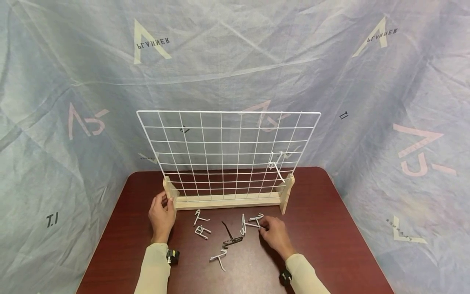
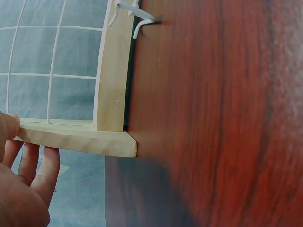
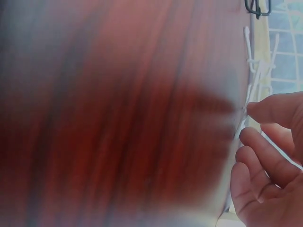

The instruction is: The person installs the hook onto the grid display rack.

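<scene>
A white wire grid panel (image 1: 221, 142) stands upright in a pale wooden base (image 1: 227, 201). My left hand (image 1: 162, 214) pinches the base's left wooden side piece (image 2: 75, 139), thumb on one face and fingers on the other. On the table, my right hand (image 1: 274, 234) has its thumb and forefinger at a white wire hook (image 1: 256, 219), pinching it near its end. A second white hook (image 1: 243, 225) lies right beside it, their wires overlapping. Another white hook (image 1: 278, 166) hangs on the right part of the grid.
Between the hands, a black hook (image 1: 233, 241) and several white ones lie loose, among them a double-pronged hook (image 1: 202, 232), a hook (image 1: 200, 218) near the base and another (image 1: 219, 257) closer to me. The dark red table (image 1: 323, 245) is surrounded by printed grey cloth (image 1: 227, 73).
</scene>
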Motion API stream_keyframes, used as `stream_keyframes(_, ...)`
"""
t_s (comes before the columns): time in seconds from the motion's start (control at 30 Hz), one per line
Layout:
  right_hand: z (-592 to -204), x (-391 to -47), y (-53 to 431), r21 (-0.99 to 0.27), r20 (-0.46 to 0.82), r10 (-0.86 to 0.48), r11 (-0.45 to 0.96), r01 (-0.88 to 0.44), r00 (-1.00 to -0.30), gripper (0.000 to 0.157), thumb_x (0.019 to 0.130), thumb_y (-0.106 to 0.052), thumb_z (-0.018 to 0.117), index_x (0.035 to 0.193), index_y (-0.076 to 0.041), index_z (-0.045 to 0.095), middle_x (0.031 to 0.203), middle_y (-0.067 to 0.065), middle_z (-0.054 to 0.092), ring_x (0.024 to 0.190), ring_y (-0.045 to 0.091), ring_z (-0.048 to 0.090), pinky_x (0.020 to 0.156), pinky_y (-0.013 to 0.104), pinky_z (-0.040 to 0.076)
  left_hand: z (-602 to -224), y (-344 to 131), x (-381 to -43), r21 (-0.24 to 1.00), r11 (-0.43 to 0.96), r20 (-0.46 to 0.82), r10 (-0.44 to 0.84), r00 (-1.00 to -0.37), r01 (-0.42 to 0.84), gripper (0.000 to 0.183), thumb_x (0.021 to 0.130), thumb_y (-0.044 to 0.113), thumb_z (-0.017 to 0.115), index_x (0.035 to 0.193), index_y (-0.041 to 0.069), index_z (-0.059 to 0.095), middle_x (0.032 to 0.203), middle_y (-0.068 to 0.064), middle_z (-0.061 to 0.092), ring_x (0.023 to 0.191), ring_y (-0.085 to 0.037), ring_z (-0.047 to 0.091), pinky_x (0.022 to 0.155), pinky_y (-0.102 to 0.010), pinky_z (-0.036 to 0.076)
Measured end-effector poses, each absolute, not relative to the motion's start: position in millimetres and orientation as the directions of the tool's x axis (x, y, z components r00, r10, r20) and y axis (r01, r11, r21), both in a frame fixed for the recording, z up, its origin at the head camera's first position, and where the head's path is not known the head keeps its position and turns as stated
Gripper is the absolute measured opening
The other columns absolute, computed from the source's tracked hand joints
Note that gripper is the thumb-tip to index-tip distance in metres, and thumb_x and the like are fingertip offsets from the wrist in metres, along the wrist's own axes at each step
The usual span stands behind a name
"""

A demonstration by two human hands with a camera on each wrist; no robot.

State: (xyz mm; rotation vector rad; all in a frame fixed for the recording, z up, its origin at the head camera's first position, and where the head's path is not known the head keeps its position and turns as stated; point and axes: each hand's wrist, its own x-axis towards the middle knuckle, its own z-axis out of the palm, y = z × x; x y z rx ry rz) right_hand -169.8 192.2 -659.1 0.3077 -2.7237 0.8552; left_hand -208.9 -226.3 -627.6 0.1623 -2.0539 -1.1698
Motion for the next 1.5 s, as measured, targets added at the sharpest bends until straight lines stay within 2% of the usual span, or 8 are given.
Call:
stream_keyframes(0.3, -657, -176, 199, -0.542, 0.253, -0.094, 0.811, -0.222, -0.963, 0.018, 0.080, -0.009, 0.088, 0.092, -0.017, 0.076, 0.082, -0.007, 0.075, 0.079, 0.014, 0.069, 0.074, 0.036, 0.056, -625, -226, -207, 0.781, 0.573, 0.551, -0.444, -0.706, 0.250, 0.030, 0.094, 0.002, 0.075, 0.124, -0.001, 0.070, 0.110, -0.025, 0.070, 0.102, -0.043, 0.074, 0.077, 0.004, 0.045)
stream_keyframes(0.57, -656, -181, 202, -0.557, 0.256, -0.092, 0.800, -0.224, -0.962, 0.017, 0.080, -0.007, 0.086, 0.092, -0.016, 0.078, 0.081, -0.008, 0.075, 0.077, 0.011, 0.069, 0.072, 0.034, 0.057, -628, -226, -208, 0.780, 0.575, 0.550, -0.444, -0.707, 0.246, 0.031, 0.094, 0.000, 0.075, 0.124, -0.002, 0.070, 0.111, -0.023, 0.071, 0.102, -0.040, 0.074, 0.077, 0.003, 0.045)
stream_keyframes(0.87, -656, -188, 198, -0.527, 0.233, -0.081, 0.827, -0.196, -0.969, 0.012, 0.081, -0.014, 0.088, 0.090, -0.018, 0.080, 0.081, -0.009, 0.075, 0.076, 0.011, 0.068, 0.071, 0.034, 0.054, -628, -225, -208, 0.783, 0.573, 0.543, -0.440, -0.715, 0.242, 0.030, 0.094, 0.000, 0.075, 0.124, -0.002, 0.069, 0.112, -0.023, 0.070, 0.103, -0.041, 0.073, 0.077, 0.004, 0.044)
stream_keyframes(1.13, -651, -194, 190, -0.513, 0.206, -0.067, 0.842, -0.166, -0.976, 0.009, 0.082, -0.019, 0.088, 0.087, -0.018, 0.080, 0.081, -0.006, 0.076, 0.080, 0.017, 0.069, 0.073, 0.039, 0.054, -628, -225, -209, 0.790, 0.568, 0.531, -0.447, -0.720, 0.230, 0.030, 0.094, 0.001, 0.075, 0.124, -0.001, 0.070, 0.112, -0.023, 0.070, 0.102, -0.041, 0.074, 0.076, 0.004, 0.044)
stream_keyframes(1.2, -652, -196, 189, -0.507, 0.201, -0.064, 0.847, -0.159, -0.977, 0.009, 0.083, -0.019, 0.088, 0.088, -0.019, 0.080, 0.082, -0.006, 0.077, 0.081, 0.019, 0.070, 0.074, 0.041, 0.055, -628, -225, -209, 0.787, 0.575, 0.531, -0.446, -0.720, 0.223, 0.030, 0.094, 0.001, 0.075, 0.124, -0.001, 0.070, 0.112, -0.022, 0.070, 0.103, -0.039, 0.074, 0.075, -0.005, 0.054)
stream_keyframes(1.33, -652, -200, 188, -0.507, 0.181, -0.050, 0.851, -0.137, -0.982, 0.009, 0.083, -0.021, 0.087, 0.090, -0.021, 0.082, 0.084, -0.006, 0.077, 0.086, 0.021, 0.071, 0.077, 0.043, 0.056, -629, -226, -209, 0.783, 0.582, 0.534, -0.445, -0.719, 0.222, 0.030, 0.094, 0.001, 0.075, 0.124, -0.001, 0.070, 0.112, -0.022, 0.070, 0.102, -0.038, 0.074, 0.075, -0.010, 0.057)
stream_keyframes(1.43, -650, -201, 188, -0.504, 0.165, -0.052, 0.854, -0.129, -0.985, 0.008, 0.083, -0.022, 0.087, 0.090, -0.022, 0.082, 0.083, -0.007, 0.076, 0.087, 0.022, 0.070, 0.077, 0.044, 0.056, -629, -226, -209, 0.783, 0.577, 0.539, -0.445, -0.715, 0.231, 0.030, 0.094, 0.001, 0.075, 0.124, -0.001, 0.070, 0.111, -0.023, 0.070, 0.102, -0.039, 0.074, 0.076, 0.001, 0.048)
stream_keyframes(1.5, -650, -201, 187, -0.499, 0.159, -0.058, 0.857, -0.131, -0.986, 0.007, 0.084, -0.022, 0.087, 0.088, -0.023, 0.082, 0.082, -0.008, 0.075, 0.087, 0.022, 0.070, 0.077, 0.044, 0.056, -629, -226, -209, 0.782, 0.576, 0.543, -0.445, -0.712, 0.237, 0.030, 0.094, 0.001, 0.075, 0.123, -0.002, 0.070, 0.111, -0.023, 0.070, 0.101, -0.040, 0.074, 0.077, 0.003, 0.045)
